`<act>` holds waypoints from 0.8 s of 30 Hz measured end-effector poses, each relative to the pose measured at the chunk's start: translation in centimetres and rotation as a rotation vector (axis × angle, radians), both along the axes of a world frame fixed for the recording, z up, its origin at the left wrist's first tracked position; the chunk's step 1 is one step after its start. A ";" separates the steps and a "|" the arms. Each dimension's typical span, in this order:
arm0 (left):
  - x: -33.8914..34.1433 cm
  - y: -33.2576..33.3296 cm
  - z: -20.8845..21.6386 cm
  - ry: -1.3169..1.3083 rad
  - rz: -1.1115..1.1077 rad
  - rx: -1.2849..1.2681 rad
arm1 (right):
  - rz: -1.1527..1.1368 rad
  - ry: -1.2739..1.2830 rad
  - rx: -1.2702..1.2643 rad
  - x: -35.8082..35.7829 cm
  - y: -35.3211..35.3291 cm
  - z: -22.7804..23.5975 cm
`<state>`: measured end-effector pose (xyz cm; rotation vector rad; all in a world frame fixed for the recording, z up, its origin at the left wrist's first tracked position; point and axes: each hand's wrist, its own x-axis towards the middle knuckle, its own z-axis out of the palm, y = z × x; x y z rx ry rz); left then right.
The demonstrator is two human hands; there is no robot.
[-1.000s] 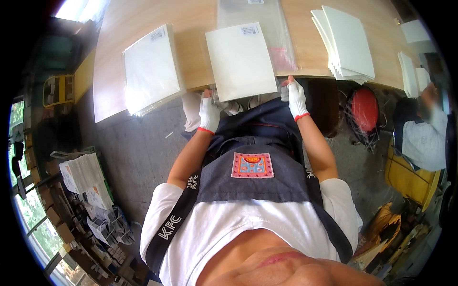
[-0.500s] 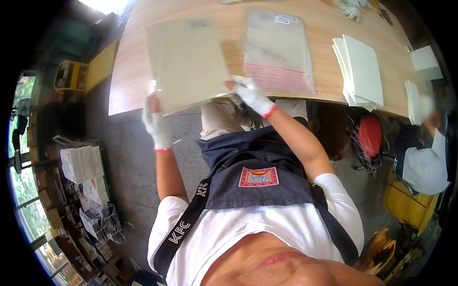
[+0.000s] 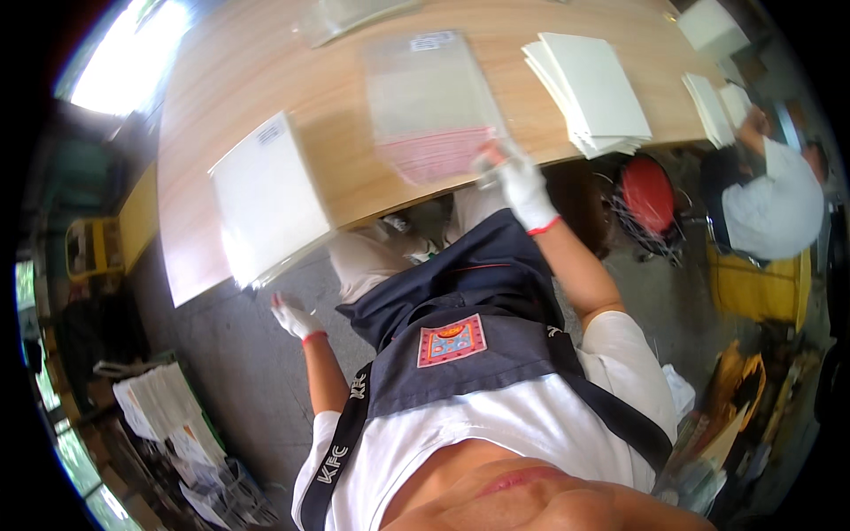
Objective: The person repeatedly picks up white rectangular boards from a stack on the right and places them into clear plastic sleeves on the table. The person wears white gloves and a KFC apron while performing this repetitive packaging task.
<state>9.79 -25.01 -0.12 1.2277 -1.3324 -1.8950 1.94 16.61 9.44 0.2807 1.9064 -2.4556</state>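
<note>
A white flat board in a transparent plastic bag [image 3: 270,199] with a small label lies on the left of the table, its near end jutting past the edge. My left hand [image 3: 297,319], in a white glove with a red cuff, is just below that end, apart from it, fingers stretched out and holding nothing. My gloved right hand [image 3: 522,184] is at the near right corner of a pile of transparent bags [image 3: 429,97] with pink strips along their near ends. Its fingers are blurred, so whether they grip a bag is unclear.
White boards [image 3: 595,93] are stacked right of the bags on the wooden table [image 3: 230,97]. Another plastic-covered pile [image 3: 354,16] lies at the far edge. A red stool [image 3: 648,195] stands under the table's right side. A person in white [image 3: 779,199] sits farther right.
The bagged board I was holding with both hands now lies on the table at left. My left hand has let go and dropped below it; my right hand has moved right to the bag pile.
</note>
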 end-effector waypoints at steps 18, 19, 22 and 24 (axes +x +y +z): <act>-18.9 21.0 6.5 0.103 -1.185 -1.931 | -0.631 -0.212 -0.390 -2.3 26.5 -0.1; -19.2 21.8 6.9 0.026 -1.321 -1.917 | -0.710 -0.099 -0.338 -2.5 27.1 -0.9; -19.5 24.0 8.5 -0.083 -1.557 -1.831 | -0.633 -0.092 -0.302 -3.0 30.1 -1.3; -19.7 24.4 9.7 -0.104 -1.532 -1.920 | -0.584 -0.026 -0.295 -2.7 29.6 -0.9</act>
